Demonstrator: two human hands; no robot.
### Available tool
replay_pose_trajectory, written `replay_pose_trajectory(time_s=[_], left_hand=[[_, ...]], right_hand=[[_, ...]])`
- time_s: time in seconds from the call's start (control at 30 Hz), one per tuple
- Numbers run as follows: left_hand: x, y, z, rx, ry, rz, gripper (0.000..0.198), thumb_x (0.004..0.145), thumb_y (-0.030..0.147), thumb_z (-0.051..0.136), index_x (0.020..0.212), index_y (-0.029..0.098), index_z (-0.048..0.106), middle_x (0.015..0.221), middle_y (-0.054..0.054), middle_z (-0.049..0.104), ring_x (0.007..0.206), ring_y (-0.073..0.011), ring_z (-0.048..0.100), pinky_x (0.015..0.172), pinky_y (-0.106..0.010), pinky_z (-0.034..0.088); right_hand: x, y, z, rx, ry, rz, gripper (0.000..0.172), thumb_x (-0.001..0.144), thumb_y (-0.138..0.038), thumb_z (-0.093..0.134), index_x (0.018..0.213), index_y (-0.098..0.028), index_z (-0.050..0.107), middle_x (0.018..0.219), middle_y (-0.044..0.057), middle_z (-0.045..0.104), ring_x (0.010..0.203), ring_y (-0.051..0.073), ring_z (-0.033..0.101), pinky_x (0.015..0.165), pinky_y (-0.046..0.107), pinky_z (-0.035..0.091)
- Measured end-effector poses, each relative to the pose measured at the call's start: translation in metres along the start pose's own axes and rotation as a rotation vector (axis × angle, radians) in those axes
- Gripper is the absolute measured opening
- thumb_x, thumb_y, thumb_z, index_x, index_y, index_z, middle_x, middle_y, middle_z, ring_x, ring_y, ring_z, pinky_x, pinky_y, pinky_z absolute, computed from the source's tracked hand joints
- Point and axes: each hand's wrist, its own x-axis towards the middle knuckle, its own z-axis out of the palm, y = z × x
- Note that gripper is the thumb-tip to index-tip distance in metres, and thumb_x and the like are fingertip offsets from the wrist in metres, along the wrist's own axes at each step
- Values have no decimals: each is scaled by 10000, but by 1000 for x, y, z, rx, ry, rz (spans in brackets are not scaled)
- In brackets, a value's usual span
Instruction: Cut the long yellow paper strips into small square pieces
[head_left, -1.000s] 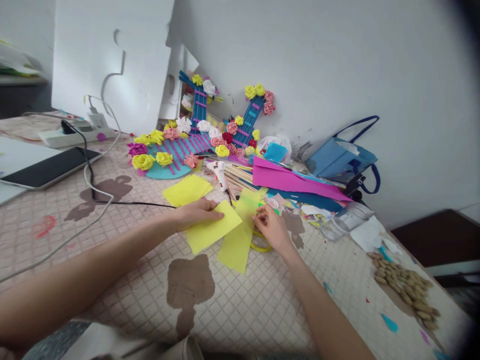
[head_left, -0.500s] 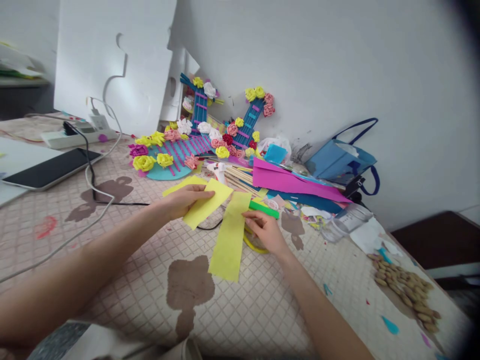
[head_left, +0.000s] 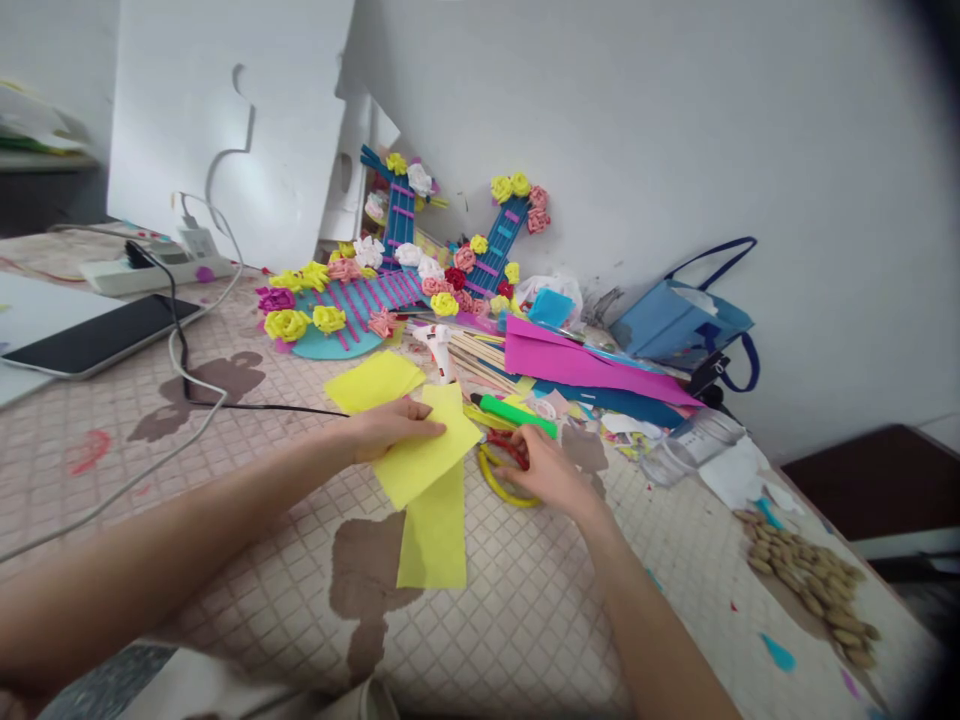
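Observation:
My left hand (head_left: 401, 432) is closed on yellow paper strips (head_left: 427, 465), thumb on top. One strip lies slantwise over another, which hangs down towards me. My right hand (head_left: 547, 468) is curled at the yellow and red looped handles of what look like scissors (head_left: 496, 485), fingertips on the red part; the blades are mostly hidden. Just beyond that hand lies a bright green stick-like tool (head_left: 517, 414) with a dark end. Behind my left hand, more yellow paper (head_left: 373, 381) rests on the table beside a white glue gun (head_left: 437, 350).
Model guitars with paper flowers (head_left: 360, 305) stand against the wall. Thin wooden sticks (head_left: 480, 358) and magenta sheets (head_left: 585, 365) lie at the back. A clear plastic cup (head_left: 694, 445) and a pile of nuts (head_left: 810, 585) are at right. A phone (head_left: 105, 335) and cables lie left.
My right hand has let go of the long yellow strip and moved onto the scissors' handles. My left hand has shifted right and nearer, now holding that strip under the other.

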Motion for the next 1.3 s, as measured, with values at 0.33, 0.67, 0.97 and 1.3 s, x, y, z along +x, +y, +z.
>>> replay_pose_trajectory(time_s=[0.33,0.67,0.97,1.3], left_hand=[[-4,2,1,48,-47,5,283,649,365,728,772,129,630,720,-34,683,568,-125,618,519,-210,451],[-11,14,-11,135,-101,81,305,702,385,679,858,123,654,812,-80,694,621,-151,640,615,-258,490],[-14,23,-22,230,-47,120,310,653,351,719,836,107,662,789,-89,697,630,-173,643,599,-264,496],[-13,30,-38,137,4,154,305,647,345,733,809,99,656,764,-88,699,557,-141,619,493,-214,461]], right_hand=[[-10,4,-20,-101,-111,-13,269,795,-458,505,816,-190,512,817,45,591,756,184,543,612,262,346],[-16,28,-51,551,-271,26,350,730,-413,622,987,-192,537,826,19,558,722,146,548,660,298,441],[-23,-39,-1,1405,-276,-205,633,697,-744,425,1004,-198,513,692,17,487,571,147,474,514,298,422],[-33,-54,19,1683,-721,-101,740,681,-800,318,976,-156,530,633,1,505,469,113,472,483,301,475]])
